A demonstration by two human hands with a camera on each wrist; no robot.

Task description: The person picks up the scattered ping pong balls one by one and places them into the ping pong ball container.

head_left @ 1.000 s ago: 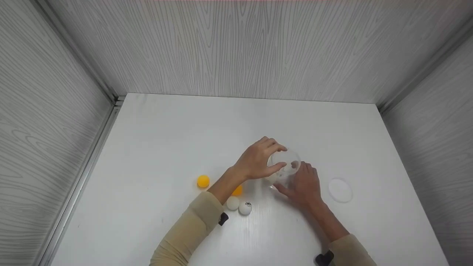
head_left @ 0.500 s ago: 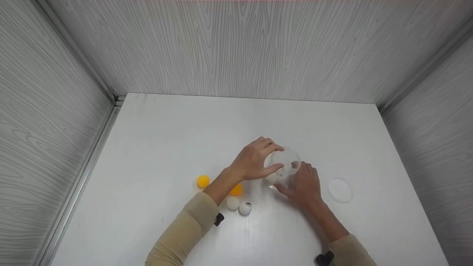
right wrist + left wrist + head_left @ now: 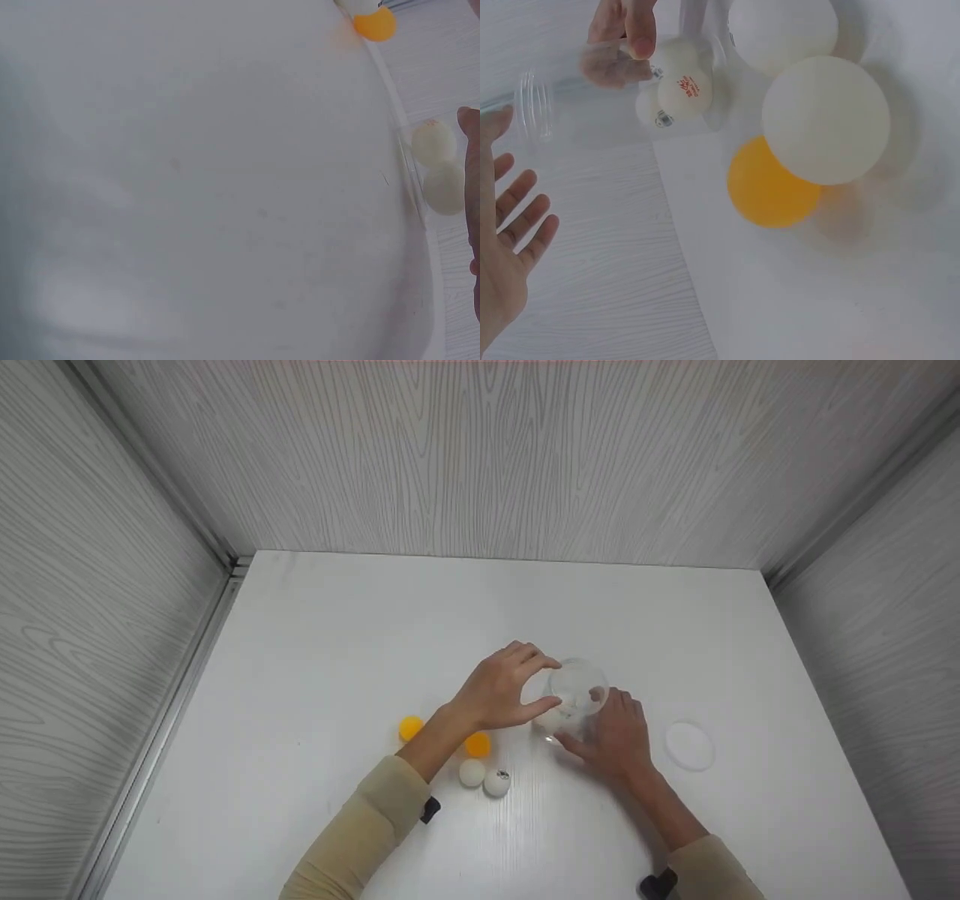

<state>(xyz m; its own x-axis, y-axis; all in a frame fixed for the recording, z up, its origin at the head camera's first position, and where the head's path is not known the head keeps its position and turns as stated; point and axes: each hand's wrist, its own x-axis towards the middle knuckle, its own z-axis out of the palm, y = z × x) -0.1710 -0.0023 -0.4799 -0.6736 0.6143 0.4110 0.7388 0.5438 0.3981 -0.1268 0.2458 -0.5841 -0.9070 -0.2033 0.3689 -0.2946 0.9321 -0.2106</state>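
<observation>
A clear plastic jar [image 3: 576, 679] with a threaded mouth stands on the white table. Several white table tennis balls [image 3: 684, 88] lie at its bottom, one with red print. My right hand [image 3: 621, 739] grips the jar low on its right side, thumb in front and fingers behind. Only that hand's edge [image 3: 472, 187] shows in the right wrist view, beside two balls in the jar. At the left of the jar's mouth, my left hand [image 3: 491, 690] has its thumb and fingers spread apart, holding nothing; its fingers [image 3: 526, 217] look relaxed in the left wrist view.
Loose on the table by my left forearm are an orange ball [image 3: 410, 727], another orange ball [image 3: 477, 745], a white ball [image 3: 472, 773] and a printed white ball [image 3: 496, 783]. A translucent round lid [image 3: 689, 746] lies right of my right hand. Grey wood-grain walls [image 3: 480, 457] enclose the table.
My left hand has drawn back leftward from over the jar's mouth to beside it, its forearm shifting left too. The right hand and jar have stayed in place.
</observation>
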